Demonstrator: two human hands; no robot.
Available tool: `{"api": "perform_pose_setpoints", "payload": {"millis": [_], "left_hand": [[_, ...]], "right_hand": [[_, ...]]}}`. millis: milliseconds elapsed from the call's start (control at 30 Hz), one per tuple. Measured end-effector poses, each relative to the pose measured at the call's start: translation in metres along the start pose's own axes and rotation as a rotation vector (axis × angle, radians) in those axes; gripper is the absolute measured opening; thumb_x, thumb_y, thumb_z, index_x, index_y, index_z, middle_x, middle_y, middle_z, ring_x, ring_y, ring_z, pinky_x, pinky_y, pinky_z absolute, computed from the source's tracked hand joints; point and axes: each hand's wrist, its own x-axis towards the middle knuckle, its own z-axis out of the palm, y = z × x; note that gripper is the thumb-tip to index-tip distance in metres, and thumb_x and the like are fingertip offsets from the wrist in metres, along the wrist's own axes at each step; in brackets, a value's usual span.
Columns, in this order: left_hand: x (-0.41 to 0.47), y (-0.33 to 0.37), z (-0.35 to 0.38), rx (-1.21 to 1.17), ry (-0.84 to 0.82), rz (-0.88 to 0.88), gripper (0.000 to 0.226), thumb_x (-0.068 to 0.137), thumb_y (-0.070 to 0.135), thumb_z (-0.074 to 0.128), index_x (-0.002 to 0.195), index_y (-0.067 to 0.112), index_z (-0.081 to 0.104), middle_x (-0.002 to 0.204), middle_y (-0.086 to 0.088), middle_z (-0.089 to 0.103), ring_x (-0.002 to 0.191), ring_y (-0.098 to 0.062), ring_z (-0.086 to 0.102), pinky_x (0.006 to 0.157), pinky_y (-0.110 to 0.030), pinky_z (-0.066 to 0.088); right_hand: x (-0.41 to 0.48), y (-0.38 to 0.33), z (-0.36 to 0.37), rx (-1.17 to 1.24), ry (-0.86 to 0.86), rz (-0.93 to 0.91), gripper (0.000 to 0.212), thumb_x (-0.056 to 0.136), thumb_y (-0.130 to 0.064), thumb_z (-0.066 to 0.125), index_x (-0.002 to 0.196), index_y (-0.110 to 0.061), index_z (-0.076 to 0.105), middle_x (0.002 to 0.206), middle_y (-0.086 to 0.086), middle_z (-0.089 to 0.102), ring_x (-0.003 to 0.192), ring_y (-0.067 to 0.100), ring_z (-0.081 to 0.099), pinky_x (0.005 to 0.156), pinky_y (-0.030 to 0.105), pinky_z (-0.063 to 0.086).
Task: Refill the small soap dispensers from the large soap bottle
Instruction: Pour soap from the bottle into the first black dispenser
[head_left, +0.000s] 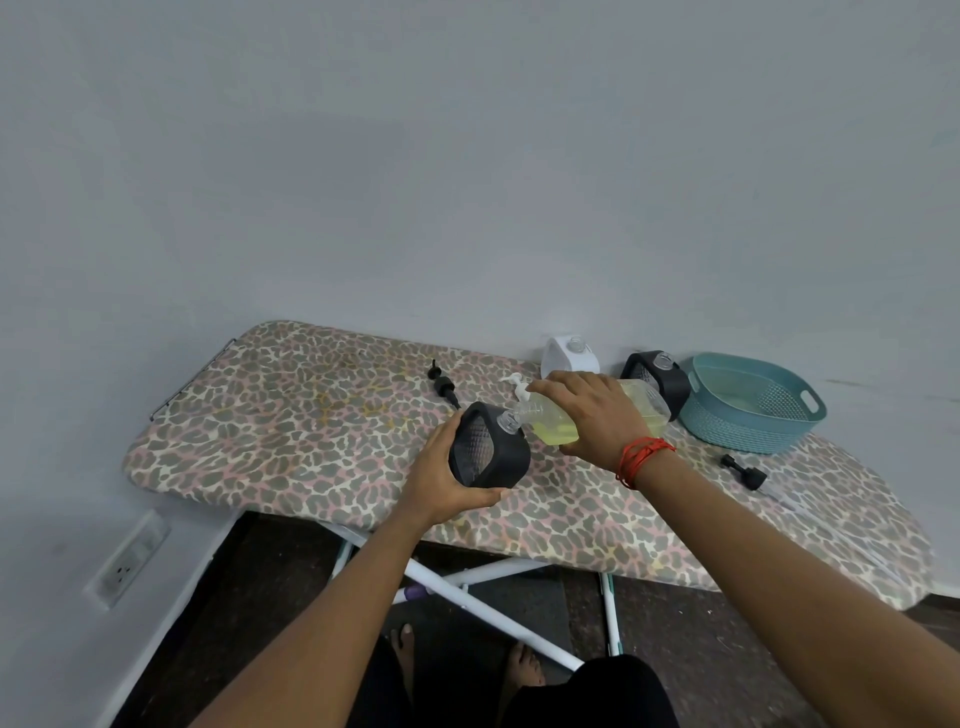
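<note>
Pump heads lie loose on the leopard-print ironing board (311, 415): one black pump (444, 385) left of centre. Just right, the left hand (447, 478) grips a black dispenser (488, 449), tilted, its neck touching the large soap bottle (550, 421), which the right hand (592, 415) clasps tipped sideways. Further right stand a white dispenser (566, 353), another black dispenser (660, 376) and a teal basket (748, 415).

On the ironing board (291, 415), the left hand (447, 480) grips a black dispenser (488, 449); the right hand (587, 410) tips the large soap bottle (550, 415) onto its neck, apparently pouring.
</note>
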Motion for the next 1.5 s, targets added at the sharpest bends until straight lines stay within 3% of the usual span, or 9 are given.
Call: {"api": "perform_pose_setpoints", "payload": {"millis": [100,300,433,700,833,900,1033,1300,1500], "left_hand": [[-0.0002,0.0000,0.0001,-0.001,0.003,0.001,0.113,0.056,0.051,0.093,0.150,0.044,0.029,0.144,0.017,0.043,0.131,-0.002,0.044,0.103,-0.015,0.037],[0.0004,-0.0015,0.0006,0.009,0.008,0.004,0.116,0.055,0.054,0.091,0.154,0.035,0.033,0.144,0.015,0.044,0.131,-0.004,0.045,0.105,-0.022,0.040],[0.0003,-0.0014,0.0004,0.008,0.008,0.010,0.112,0.056,0.053,0.092,0.150,0.045,0.031,0.139,0.022,0.043,0.127,0.002,0.044,0.101,-0.015,0.037],[0.0009,-0.0034,0.0016,0.027,0.005,0.002,0.117,0.056,0.054,0.092,0.155,0.037,0.031,0.144,0.018,0.043,0.133,-0.005,0.045,0.108,-0.030,0.042],[-0.0006,-0.0039,0.0004,0.037,0.014,0.013,0.115,0.055,0.057,0.091,0.152,0.045,0.029,0.135,0.046,0.033,0.125,0.019,0.039,0.102,-0.012,0.036],[-0.0014,-0.0026,-0.0004,0.043,0.013,0.011,0.115,0.056,0.058,0.090,0.152,0.046,0.029,0.133,0.050,0.032,0.124,0.024,0.037,0.099,-0.008,0.033],[0.0001,-0.0029,0.0011,0.049,0.001,0.006,0.118,0.056,0.057,0.090,0.155,0.038,0.030,0.144,0.022,0.041,0.133,-0.002,0.043,0.108,-0.026,0.040],[0.0006,-0.0016,0.0006,0.058,-0.004,0.005,0.117,0.059,0.053,0.093,0.156,0.039,0.029,0.149,0.018,0.040,0.136,-0.002,0.040,0.108,-0.024,0.036],[0.0003,-0.0008,0.0003,0.078,-0.010,-0.015,0.123,0.057,0.058,0.090,0.159,0.031,0.027,0.157,0.008,0.039,0.142,-0.011,0.039,0.115,-0.037,0.040]], "right_hand": [[0.0001,-0.0008,-0.0014,-0.017,0.003,0.000,0.084,0.066,-0.041,0.087,0.138,-0.034,0.044,0.135,0.001,0.057,0.120,0.028,0.056,0.101,0.046,0.044],[-0.0002,-0.0022,-0.0028,-0.039,-0.004,0.010,0.083,0.067,-0.039,0.086,0.139,-0.035,0.044,0.136,0.001,0.056,0.121,0.027,0.056,0.101,0.046,0.042],[-0.0004,-0.0027,-0.0031,-0.052,-0.007,0.012,0.084,0.067,-0.039,0.086,0.139,-0.035,0.044,0.136,0.000,0.056,0.121,0.027,0.055,0.101,0.046,0.042],[-0.0001,-0.0025,-0.0050,-0.096,-0.027,0.014,0.089,0.063,-0.038,0.089,0.138,-0.035,0.042,0.137,0.001,0.055,0.121,0.028,0.055,0.102,0.047,0.043],[0.0000,-0.0022,-0.0050,-0.103,-0.020,0.011,0.087,0.064,-0.038,0.089,0.138,-0.035,0.043,0.137,0.000,0.055,0.121,0.027,0.055,0.102,0.046,0.042],[-0.0001,-0.0019,-0.0050,-0.106,-0.022,0.011,0.088,0.064,-0.038,0.089,0.139,-0.035,0.043,0.138,0.000,0.055,0.122,0.027,0.054,0.102,0.046,0.042],[-0.0005,-0.0021,-0.0054,-0.110,-0.025,0.013,0.088,0.064,-0.037,0.089,0.139,-0.035,0.043,0.139,0.000,0.054,0.123,0.027,0.054,0.103,0.046,0.041],[-0.0004,-0.0021,-0.0061,-0.123,-0.025,0.013,0.085,0.067,-0.040,0.087,0.139,-0.036,0.042,0.141,-0.001,0.052,0.125,0.026,0.052,0.106,0.046,0.039],[0.0003,-0.0023,-0.0070,-0.137,-0.034,0.013,0.085,0.067,-0.038,0.087,0.139,-0.036,0.042,0.142,0.000,0.051,0.126,0.027,0.052,0.107,0.048,0.039]]}}
